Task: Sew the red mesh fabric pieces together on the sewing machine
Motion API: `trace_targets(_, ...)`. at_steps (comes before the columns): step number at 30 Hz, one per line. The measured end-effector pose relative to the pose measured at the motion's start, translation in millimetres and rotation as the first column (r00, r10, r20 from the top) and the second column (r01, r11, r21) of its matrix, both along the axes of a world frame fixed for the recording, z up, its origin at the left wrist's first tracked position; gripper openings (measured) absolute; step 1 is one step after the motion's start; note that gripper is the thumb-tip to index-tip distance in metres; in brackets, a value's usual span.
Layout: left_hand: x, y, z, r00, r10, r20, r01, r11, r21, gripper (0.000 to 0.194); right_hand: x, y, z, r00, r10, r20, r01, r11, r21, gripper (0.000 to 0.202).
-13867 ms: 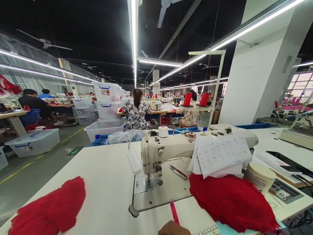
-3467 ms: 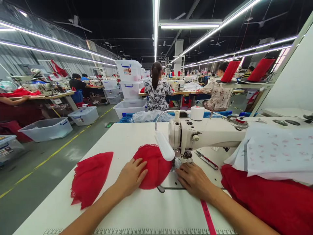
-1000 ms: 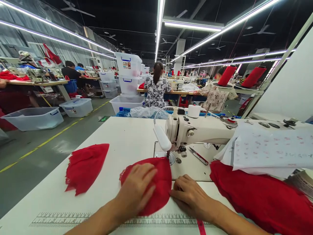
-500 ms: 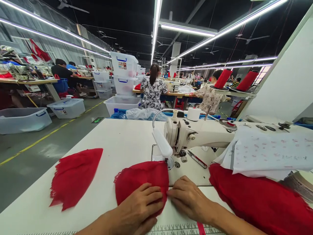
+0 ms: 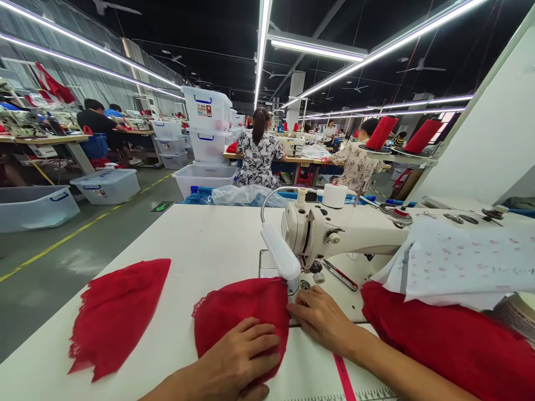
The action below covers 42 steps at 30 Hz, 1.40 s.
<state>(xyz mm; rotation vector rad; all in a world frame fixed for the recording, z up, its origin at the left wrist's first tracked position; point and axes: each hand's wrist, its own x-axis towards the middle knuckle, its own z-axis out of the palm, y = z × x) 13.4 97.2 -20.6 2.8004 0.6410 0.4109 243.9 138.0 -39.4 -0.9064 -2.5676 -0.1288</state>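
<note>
A red lace-edged fabric piece [image 5: 238, 306] lies on the white sewing table, its far right corner under the head of the sewing machine [image 5: 307, 234]. My left hand [image 5: 240, 356] rests on this piece with the fingers stretched out and slightly apart. At the right edge of the fabric, just in front of the needle area, my right hand [image 5: 320, 317] has its thumb and fingers pinched on the border. The white lamp [image 5: 280, 250] covers part of the needle and presser foot.
Another red piece [image 5: 121, 312] lies at the left. Red-handled tweezers [image 5: 340, 275] rest on the machine bed. At the right are a red fabric heap [image 5: 443, 334] and a printed white sheet [image 5: 468, 262]. A measuring tape [image 5: 371, 395] runs along the front edge. Co-workers sit beyond.
My right hand has moved forward along the fabric edge, closer to the needle. My left hand stays on the fabric. The whole view has shifted slightly.
</note>
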Motion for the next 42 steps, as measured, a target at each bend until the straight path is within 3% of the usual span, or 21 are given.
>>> trace_targets(6, 3, 6, 9.7, 0.997, 0.043, -0.058, -0.046, 0.997, -0.063, 0.046, 2, 12, 0.7, 0.999, -0.01, 0.035, 0.007, 0.998, 0.069, 0.024)
trace_targets(11, 6, 17, 5.9, 0.997, 0.062, -0.048, -0.064, 0.997, -0.045, 0.051, 3, 18, 0.8, 1.0, -0.025, -0.009, 0.026, 0.997, 0.073, 0.024)
trace_targets(17, 12, 27, 7.5, 0.995, 0.1, -0.025, -0.101, 0.995, -0.016, 0.042, 1, 17, -6.3, 0.998, 0.021, -0.066, -0.019, 0.999, 0.033, 0.021)
trace_targets(22, 20, 34, 1.9, 0.986, 0.164, -0.041, -0.162, 0.986, 0.044, 0.038, 1, 22, -8.7, 0.998, -0.029, -0.051, 0.032, 0.997, 0.063, 0.022)
trace_targets(29, 35, 39, -2.8, 0.953, 0.294, -0.073, -0.288, 0.954, 0.083, 0.04, 6, 25, -8.8, 0.986, -0.118, -0.117, 0.124, 0.991, 0.053, 0.024)
trace_targets(42, 52, 41, -10.2, 0.866, 0.499, -0.034, -0.491, 0.86, 0.14, 0.043, 10, 23, -11.2, 0.981, -0.102, -0.167, 0.103, 0.995, -0.004, 0.024)
